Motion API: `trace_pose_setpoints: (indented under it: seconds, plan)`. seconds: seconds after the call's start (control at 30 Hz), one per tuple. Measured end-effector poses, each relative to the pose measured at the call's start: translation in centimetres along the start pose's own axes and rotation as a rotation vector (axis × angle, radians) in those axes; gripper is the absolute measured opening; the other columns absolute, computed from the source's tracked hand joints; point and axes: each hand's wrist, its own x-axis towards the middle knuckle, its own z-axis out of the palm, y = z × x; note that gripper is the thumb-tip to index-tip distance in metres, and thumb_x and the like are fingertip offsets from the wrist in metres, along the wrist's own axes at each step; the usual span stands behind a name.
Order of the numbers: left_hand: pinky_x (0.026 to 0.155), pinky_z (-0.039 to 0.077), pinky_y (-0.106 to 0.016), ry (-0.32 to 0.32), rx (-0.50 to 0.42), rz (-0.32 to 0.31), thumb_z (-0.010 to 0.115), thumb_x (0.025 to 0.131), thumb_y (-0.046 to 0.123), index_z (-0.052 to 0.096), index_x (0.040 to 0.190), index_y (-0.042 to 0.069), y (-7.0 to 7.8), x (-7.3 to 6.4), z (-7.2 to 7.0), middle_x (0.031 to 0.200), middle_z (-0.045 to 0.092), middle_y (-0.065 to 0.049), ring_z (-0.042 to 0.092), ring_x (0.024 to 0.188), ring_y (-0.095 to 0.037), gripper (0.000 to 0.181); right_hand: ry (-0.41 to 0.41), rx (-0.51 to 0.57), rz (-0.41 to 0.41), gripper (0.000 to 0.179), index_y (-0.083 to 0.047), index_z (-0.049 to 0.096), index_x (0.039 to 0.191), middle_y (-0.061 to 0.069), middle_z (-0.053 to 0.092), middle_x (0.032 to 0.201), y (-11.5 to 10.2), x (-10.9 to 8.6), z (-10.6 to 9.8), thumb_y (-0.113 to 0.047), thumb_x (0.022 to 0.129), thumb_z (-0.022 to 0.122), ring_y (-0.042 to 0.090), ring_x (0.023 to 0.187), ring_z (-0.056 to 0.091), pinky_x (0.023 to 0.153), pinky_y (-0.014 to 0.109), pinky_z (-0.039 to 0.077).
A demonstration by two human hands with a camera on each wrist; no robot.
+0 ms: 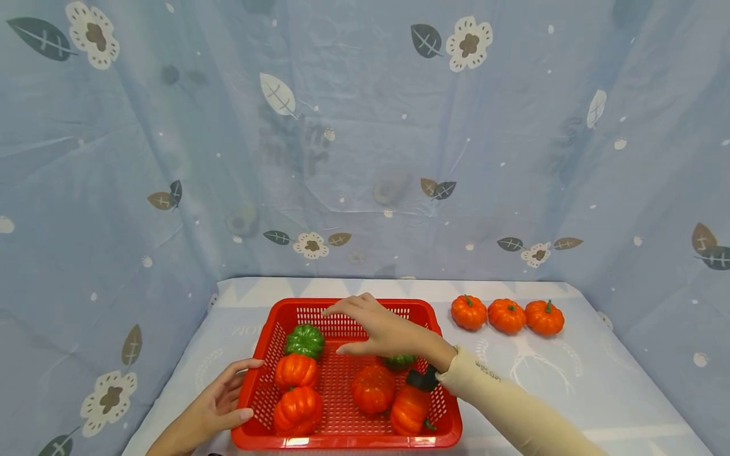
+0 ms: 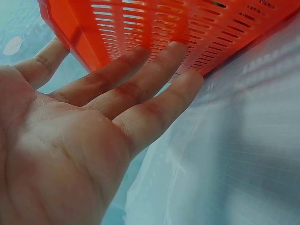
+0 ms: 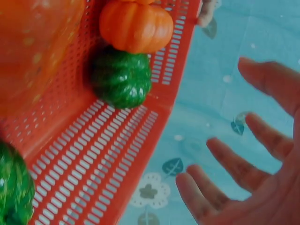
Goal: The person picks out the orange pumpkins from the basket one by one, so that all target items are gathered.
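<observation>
A red slotted plastic basket [image 1: 336, 441] stands on the table with several small pumpkins inside. My left hand [image 1: 213, 405] is at its left side, the thumb by the rim and the extended fingers [image 2: 159, 75] against the outer wall. Over the basket hovers my right hand [image 1: 376, 326], fingers spread and holding nothing. Along the basket's left side lie a green pumpkin [image 1: 305, 342] and two orange ones, a middle one [image 1: 296, 370] and a near one [image 1: 298, 411]. On the right are a speckled orange pumpkin [image 1: 373, 388], another orange one [image 1: 410, 411], and a green pumpkin [image 1: 400, 362] partly hidden by my right arm.
Three orange pumpkins sit in a row on the table right of the basket: a left one [image 1: 469, 312], a middle one [image 1: 506, 316] and a right one [image 1: 544, 318]. A blue patterned curtain [image 1: 365, 158] surrounds the table's back and sides. A black band [image 1: 423, 380] circles my right wrist.
</observation>
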Motion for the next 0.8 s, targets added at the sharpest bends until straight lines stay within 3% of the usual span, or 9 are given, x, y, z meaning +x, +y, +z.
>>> trace_pose_setpoints:
  seconds: [0.23,0.4,0.63,0.8]
  plan:
    - [0.094,0.057,-0.042,0.032,0.005,-0.026,0.064,0.099,0.006,0.029,0.156,0.010,0.1,0.1,0.2,0.153,0.032,-0.035,0.053,0.131,-0.034,0.068,-0.155,0.025,-0.095,0.061,-0.022,0.047,0.151,-0.010,0.045,0.155,-0.9,1.3,1.7,-0.038,0.098,0.071,0.012,0.144,0.036,0.118,0.032,0.033]
    - [0.096,0.056,-0.039,-0.012,-0.011,0.011,0.060,0.100,0.001,0.026,0.157,0.008,-0.1,0.0,0.1,0.154,0.030,-0.035,0.057,0.129,-0.021,0.066,-0.233,-0.024,-0.145,0.058,-0.019,0.048,0.150,-0.009,0.046,0.154,-1.4,2.6,3.1,-0.035,0.099,0.071,0.010,0.147,0.032,0.121,0.029,0.028]
    - [0.097,0.055,-0.037,-0.023,-0.010,0.019,0.059,0.101,0.002,0.025,0.157,0.009,-0.1,-0.1,0.0,0.153,0.031,-0.035,0.057,0.128,-0.017,0.066,-0.272,-0.091,-0.188,0.058,-0.014,0.050,0.149,-0.006,0.049,0.152,-1.8,3.9,4.2,-0.032,0.099,0.072,0.009,0.145,0.036,0.120,0.023,0.024]
    - [0.098,0.055,-0.037,-0.033,-0.006,0.019,0.058,0.101,0.001,0.024,0.157,0.008,-0.1,-0.1,0.0,0.154,0.030,-0.035,0.057,0.129,-0.018,0.066,-0.312,-0.135,-0.206,0.050,-0.017,0.052,0.149,0.001,0.048,0.155,-1.5,4.7,5.2,-0.020,0.101,0.067,0.011,0.142,0.041,0.119,0.023,0.027]
